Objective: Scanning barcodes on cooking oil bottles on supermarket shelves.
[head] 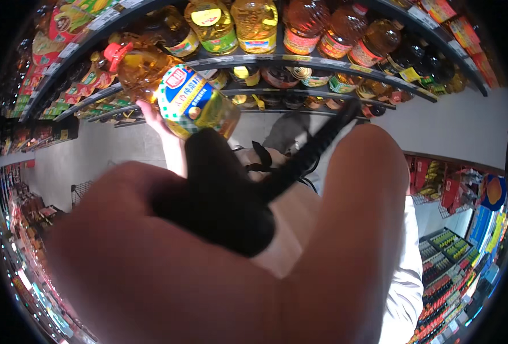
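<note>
A large clear plastic bottle of golden cooking oil (232, 109), with a red cap and a green-checked label, tilts up to the left. My left hand (153, 118) holds it from below and behind; some fingers are hidden by the bottle. Very close to the lens, my right hand (219, 275) looms large and blurred, with a white sleeve beside it at the right. A black strap-like piece (232, 193) lies against its fingers, and a narrow ribbed black end (316, 148) runs to the upper right. Whether the fingers close on this piece is unclear.
Curved-looking store shelves (318, 61) ahead carry oil bottles (254, 26) and dark sauce bottles. Price tags line their edges. Grey floor (120, 144) shows below, with a wire basket (81, 191) at left. Red racks (434, 176) of packets and more stocked shelves stand at right.
</note>
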Available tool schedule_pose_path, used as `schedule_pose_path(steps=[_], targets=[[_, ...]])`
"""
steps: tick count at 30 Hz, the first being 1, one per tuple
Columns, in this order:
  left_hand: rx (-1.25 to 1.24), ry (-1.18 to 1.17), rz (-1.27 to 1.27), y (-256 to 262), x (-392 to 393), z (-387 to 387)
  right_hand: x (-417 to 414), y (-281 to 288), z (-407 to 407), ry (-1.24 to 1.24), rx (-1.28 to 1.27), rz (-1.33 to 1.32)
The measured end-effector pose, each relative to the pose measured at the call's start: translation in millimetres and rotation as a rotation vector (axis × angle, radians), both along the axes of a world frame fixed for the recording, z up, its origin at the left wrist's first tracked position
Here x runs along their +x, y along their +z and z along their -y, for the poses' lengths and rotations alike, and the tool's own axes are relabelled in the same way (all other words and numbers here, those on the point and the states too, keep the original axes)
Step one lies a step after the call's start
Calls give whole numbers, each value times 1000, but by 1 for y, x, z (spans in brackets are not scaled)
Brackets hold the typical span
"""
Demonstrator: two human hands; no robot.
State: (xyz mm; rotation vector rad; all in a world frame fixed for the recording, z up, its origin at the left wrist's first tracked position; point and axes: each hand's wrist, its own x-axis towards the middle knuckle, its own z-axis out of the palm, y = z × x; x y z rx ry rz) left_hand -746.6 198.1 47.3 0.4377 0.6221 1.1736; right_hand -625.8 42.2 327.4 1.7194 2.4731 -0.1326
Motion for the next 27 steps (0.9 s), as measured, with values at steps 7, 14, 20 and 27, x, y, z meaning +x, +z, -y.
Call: schedule_pose_path(steps=[7,14,20,27], targets=[[106,61,-65,13,-31,-19,-21,6,1,-60,70,-74],[122,63,-81,3,-14,-8,-15,7,11,-181,53,-95],[196,127,-114,18,-35,-25,-21,2,-3,-221,95,-137],[311,221,-75,43,-34,-42,26,-113,1,-27,43,-814]])
